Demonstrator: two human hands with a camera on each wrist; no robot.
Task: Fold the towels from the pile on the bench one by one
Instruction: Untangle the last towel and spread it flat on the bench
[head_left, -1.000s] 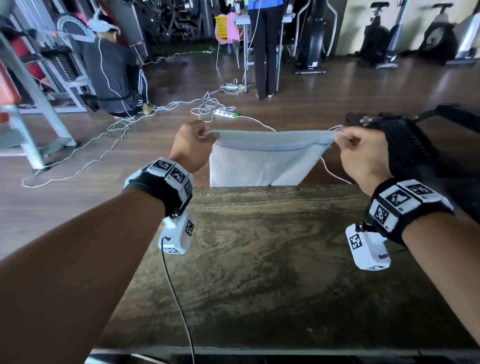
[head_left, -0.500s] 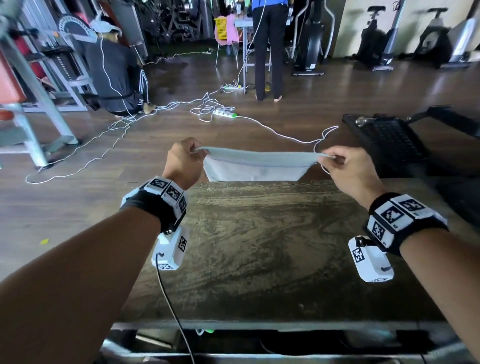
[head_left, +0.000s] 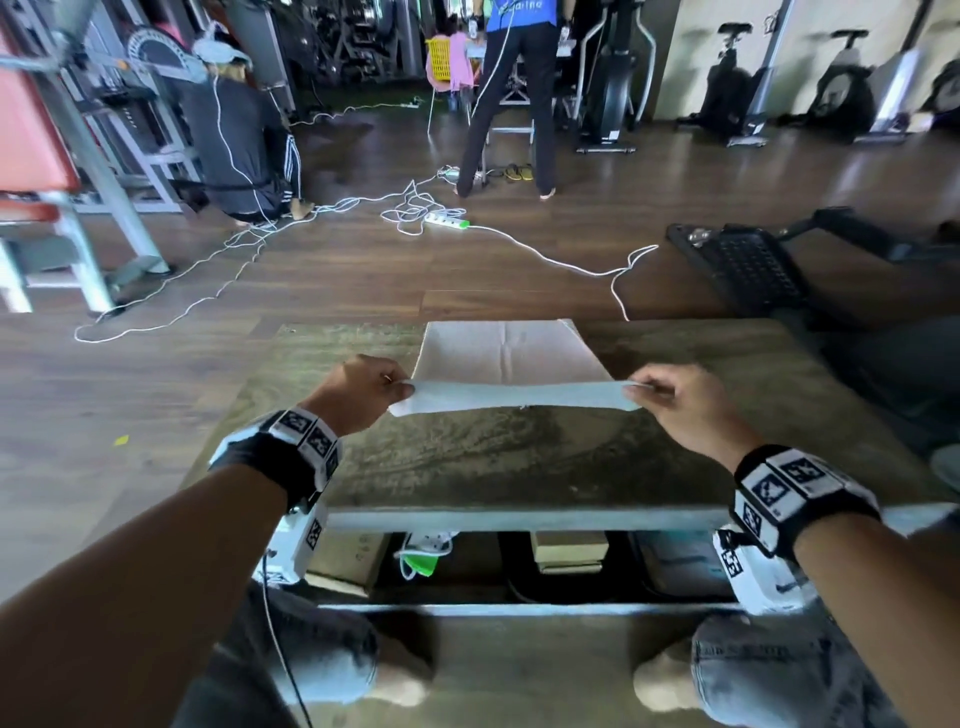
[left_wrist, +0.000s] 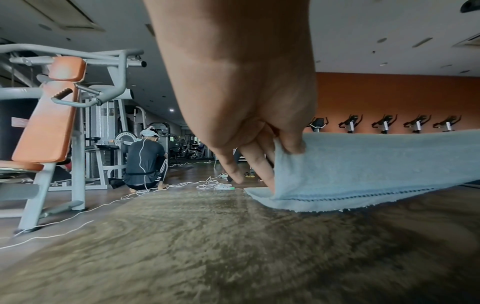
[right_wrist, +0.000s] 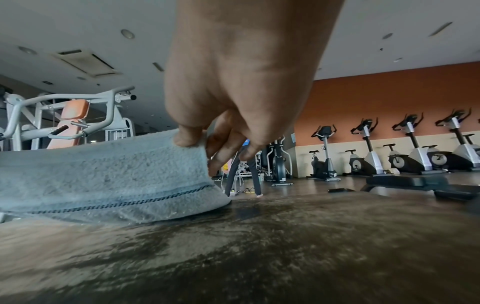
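Since a second ago you've brought the pale blue terry towel (head_left: 511, 364) down from the air onto the far side of the brown marbled bench (head_left: 519, 467); your left hand (head_left: 358, 389) and right hand (head_left: 680, 405) each pinch a near corner, lifted slightly.

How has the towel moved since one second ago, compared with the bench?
Yes. The towel has come toward the person, from hanging beyond the far edge of the bench to lying on its top, both hands pinching the near edge.
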